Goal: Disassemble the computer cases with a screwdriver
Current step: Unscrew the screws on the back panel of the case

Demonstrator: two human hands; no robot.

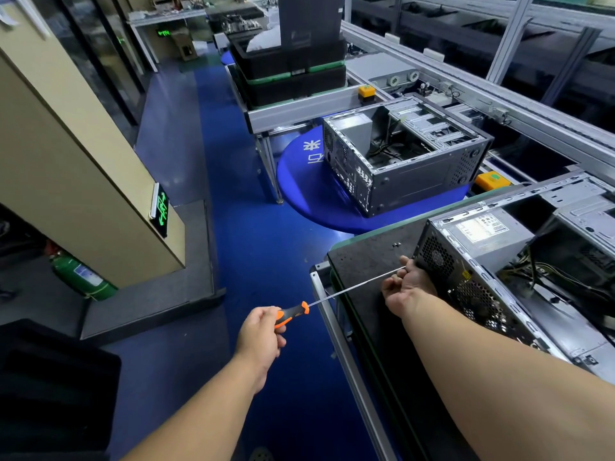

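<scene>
Nearest open computer case lay on its side on the dark-topped workbench at right, rear fan grille facing the person; a 2nd open case sat further off on a round blue platform. Left hand gripped the orange/black screwdriver handle out over the blue floor, shaft running up-right. Right hand curled round the shaft near its tip, against the near case's rear corner. Tiny loose screws lay on the bench just beside.
</scene>
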